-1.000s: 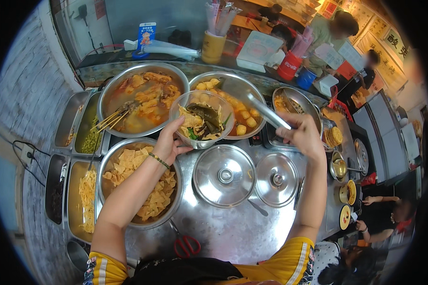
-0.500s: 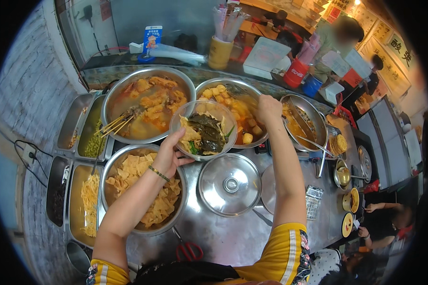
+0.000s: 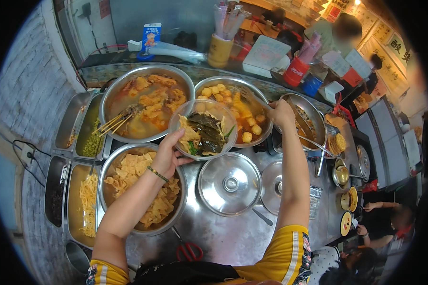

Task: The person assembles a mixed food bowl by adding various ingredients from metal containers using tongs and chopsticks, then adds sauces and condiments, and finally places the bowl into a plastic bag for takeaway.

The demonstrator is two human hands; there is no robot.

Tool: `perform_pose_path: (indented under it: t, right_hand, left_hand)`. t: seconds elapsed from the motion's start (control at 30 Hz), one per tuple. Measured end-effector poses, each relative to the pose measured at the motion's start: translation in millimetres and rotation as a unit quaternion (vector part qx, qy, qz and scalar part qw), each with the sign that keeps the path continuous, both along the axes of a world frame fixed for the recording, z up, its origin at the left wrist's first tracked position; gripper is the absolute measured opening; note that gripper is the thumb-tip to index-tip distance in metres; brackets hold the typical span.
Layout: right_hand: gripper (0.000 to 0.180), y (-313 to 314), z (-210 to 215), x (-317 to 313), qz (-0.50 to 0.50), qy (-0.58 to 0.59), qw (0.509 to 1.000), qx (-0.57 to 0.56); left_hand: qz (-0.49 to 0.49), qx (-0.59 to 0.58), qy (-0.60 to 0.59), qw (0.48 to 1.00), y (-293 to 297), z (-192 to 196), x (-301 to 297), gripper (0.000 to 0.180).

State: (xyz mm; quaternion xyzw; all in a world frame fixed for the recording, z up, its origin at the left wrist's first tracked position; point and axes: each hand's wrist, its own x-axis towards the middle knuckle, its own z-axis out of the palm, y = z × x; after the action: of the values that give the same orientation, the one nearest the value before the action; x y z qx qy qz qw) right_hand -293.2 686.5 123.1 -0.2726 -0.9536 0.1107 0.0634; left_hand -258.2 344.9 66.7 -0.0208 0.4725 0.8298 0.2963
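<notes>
My left hand (image 3: 167, 151) grips a clear plastic bowl (image 3: 229, 142) from its lower left side. Dark green leafy pieces, pale yellow sheets and some greens fill it. It hovers over the front of a steel basin of reddish broth (image 3: 266, 130) holding pale balls and chunks. On the right, my right hand (image 3: 281, 115) is closed around the handle of a metal utensil (image 3: 260, 100). The utensil slopes left into that broth; its head cannot be made out. Below my left forearm stands a basin (image 3: 185, 190) of yellowish sheets.
A larger broth basin (image 3: 191, 85) with skewers stands at the far left. Steel trays (image 3: 71, 199) of shredded food line the left edge. Two lids (image 3: 214, 190) and red-handled scissors (image 3: 190, 251) lie on the counter. Another pan (image 3: 324, 123) sits right; people (image 3: 390, 223) are beyond.
My right hand has moved right and slightly nearer with the utensil, uncovering more of its handle. My left hand and the plastic bowl have stayed nearly still.
</notes>
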Motion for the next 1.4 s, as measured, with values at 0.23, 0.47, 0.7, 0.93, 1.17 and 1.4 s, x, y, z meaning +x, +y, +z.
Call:
perform_pose_path:
  t: [0.23,0.47,0.7,0.93,1.17,1.4]
  right_hand:
    - [0.042,16.3,18.2,48.9,0.021,0.102,0.966,-0.238]
    - [0.041,-29.2,80.3,115.8,0.166,0.119,0.927,-0.316]
    - [0.043,-46.4,95.3,134.1,0.151,0.064,0.959,-0.231]
    - [0.031,-31.2,62.6,101.6,0.111,-0.108,0.982,0.11]
    - [0.025,-43.3,70.3,80.6,0.11,-0.245,0.959,0.091]
    - [0.03,-25.8,57.0,89.0,0.09,-0.158,0.982,0.056]
  left_hand:
    - [0.002,-0.018,-0.003,1.0,6.1,-1.2,-3.2,0.061]
    - [0.014,-0.02,-0.003,1.0,13.7,5.4,-1.4,0.065]
    - [0.025,-0.029,0.006,0.999,-2.9,-1.7,0.2,0.062]
    - [0.033,-0.038,0.011,0.999,-18.6,4.4,7.8,0.06]
    - [0.022,-0.043,0.034,0.998,-31.4,3.2,13.3,0.061]
    - [0.016,-0.044,0.037,0.998,-26.4,9.4,18.1,0.06]
